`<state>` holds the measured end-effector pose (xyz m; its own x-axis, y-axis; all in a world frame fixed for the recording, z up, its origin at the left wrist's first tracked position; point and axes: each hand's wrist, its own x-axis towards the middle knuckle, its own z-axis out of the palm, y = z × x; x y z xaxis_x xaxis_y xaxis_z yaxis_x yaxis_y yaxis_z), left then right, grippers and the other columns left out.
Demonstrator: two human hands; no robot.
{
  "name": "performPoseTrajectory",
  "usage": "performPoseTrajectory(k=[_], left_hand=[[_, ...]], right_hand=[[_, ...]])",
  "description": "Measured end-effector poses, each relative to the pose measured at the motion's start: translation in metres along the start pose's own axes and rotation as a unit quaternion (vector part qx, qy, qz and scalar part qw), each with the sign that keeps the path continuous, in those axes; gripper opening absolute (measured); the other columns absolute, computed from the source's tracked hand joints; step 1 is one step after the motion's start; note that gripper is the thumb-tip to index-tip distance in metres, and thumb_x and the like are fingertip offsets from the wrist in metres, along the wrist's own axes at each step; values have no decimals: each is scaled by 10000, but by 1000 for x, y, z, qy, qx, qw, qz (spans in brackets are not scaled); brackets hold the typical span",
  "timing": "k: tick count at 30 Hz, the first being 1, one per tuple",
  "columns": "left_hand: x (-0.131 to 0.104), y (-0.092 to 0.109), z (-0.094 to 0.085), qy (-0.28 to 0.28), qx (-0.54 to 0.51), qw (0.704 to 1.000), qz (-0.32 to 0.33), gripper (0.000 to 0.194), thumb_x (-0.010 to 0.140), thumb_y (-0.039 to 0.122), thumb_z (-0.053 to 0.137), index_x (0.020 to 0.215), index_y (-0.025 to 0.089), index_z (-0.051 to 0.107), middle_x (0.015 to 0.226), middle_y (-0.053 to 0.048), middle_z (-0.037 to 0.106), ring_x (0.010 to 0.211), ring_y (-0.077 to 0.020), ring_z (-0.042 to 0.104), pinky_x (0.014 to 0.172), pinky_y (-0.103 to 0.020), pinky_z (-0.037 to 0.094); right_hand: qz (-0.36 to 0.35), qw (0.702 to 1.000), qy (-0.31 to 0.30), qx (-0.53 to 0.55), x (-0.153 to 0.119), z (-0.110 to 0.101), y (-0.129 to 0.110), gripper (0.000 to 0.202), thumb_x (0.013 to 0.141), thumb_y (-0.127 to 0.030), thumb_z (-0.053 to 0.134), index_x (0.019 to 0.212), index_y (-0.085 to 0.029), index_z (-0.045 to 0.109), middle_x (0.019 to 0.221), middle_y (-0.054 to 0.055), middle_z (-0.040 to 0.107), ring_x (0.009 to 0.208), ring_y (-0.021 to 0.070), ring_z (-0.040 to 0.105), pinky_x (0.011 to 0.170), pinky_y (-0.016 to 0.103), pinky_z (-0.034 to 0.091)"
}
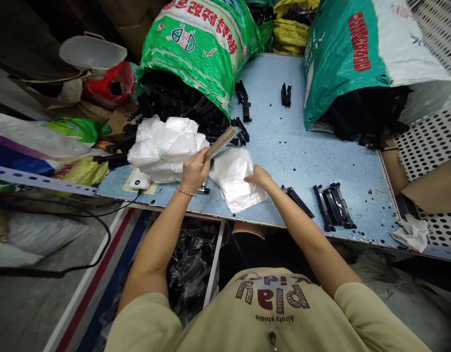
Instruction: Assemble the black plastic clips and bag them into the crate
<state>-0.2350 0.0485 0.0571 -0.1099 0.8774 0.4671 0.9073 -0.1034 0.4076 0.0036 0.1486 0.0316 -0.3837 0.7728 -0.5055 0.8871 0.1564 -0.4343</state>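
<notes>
My left hand [196, 170] is wrapped round the lower end of a thin brown-grey strip-like bundle [222, 143], which slants up to the right. Below and right of it, a small stack of white plastic bags [234, 183] lies flat near the table's front edge. My right hand [259, 177] is at the right side of that stack, fingers closed at its edge; whether they pinch a bag is too small to tell. A larger tied bundle of white bags [166, 146] sits left of my left hand.
A green sack [199, 44] and a teal-white sack [357, 54] spill black parts onto the blue table [272, 142]. Black parts [334, 206] lie front right. A white device [139, 181] with a cable is front left, a cloth [412, 232] at the right corner.
</notes>
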Motion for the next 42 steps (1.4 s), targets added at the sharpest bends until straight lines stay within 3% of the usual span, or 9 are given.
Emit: performPoseTrajectory(k=[5,10,15,20,27,31,34,38,42], left_hand=[[-9,4,8,-2,10,998,63,459,975,179,444,1412,137,578,1368,-142,689,1271,-269,664,1125,-462,540],[-24,0,33,-25,13,990,139,434,981,100,408,1355,124,628,1407,-173,658,1407,-276,559,1224,-541,437],[-51,0,65,-78,-6,988,134,400,1022,148,381,1298,137,671,1367,-200,677,1402,-298,558,1190,-602,448],[-73,7,80,-83,-21,988,126,409,1039,189,365,1320,145,659,1384,-201,666,1415,-291,544,1191,-584,451],[-37,-15,85,-132,24,990,52,487,943,66,381,1365,97,621,1498,-220,564,1468,-303,482,1238,-601,357],[-25,-21,74,-192,31,980,27,548,847,9,448,1366,78,612,1523,-216,542,1479,-337,459,1227,-588,375],[-41,6,60,-158,18,987,29,504,852,7,460,1313,104,639,1473,-202,586,1438,-346,488,1203,-598,392],[-84,80,60,-114,-82,990,28,225,954,136,532,1137,156,662,1181,-142,673,1137,-264,631,999,-449,554],[-109,132,83,-179,-51,982,-23,148,913,292,700,907,158,639,1013,-137,635,967,-284,613,835,-437,554]], right_hand=[[-33,998,-44,9,-15,-4,16,312,889,-308,698,1148,-147,635,1258,166,691,1088,286,668,802,303,495],[-42,996,-78,30,-30,-3,26,279,873,-298,701,1107,-154,653,1175,146,719,985,263,688,725,295,498],[-33,996,-78,26,-41,4,32,331,897,-320,670,1182,-159,625,1225,156,704,1001,264,684,702,292,492],[-38,997,-73,6,-48,10,39,379,909,-358,666,1209,-133,613,1255,184,694,1085,296,666,734,304,474],[-27,997,-75,-6,-45,8,34,413,916,-384,668,1246,-145,599,1272,178,686,1078,304,666,735,316,478],[-17,998,-50,-24,-62,2,32,444,943,-426,653,1270,-132,589,1296,207,655,1134,342,639,804,354,487],[-51,996,55,-45,-97,-8,53,479,991,-482,579,1344,-159,556,1342,202,609,1188,352,603,863,387,494],[-59,968,206,-133,-150,-14,112,499,1005,-479,538,1369,-137,536,1309,224,596,1180,383,573,879,439,504],[-15,956,193,-222,-174,8,163,525,984,-468,557,1312,-58,553,1163,249,617,1052,392,586,842,470,510]])
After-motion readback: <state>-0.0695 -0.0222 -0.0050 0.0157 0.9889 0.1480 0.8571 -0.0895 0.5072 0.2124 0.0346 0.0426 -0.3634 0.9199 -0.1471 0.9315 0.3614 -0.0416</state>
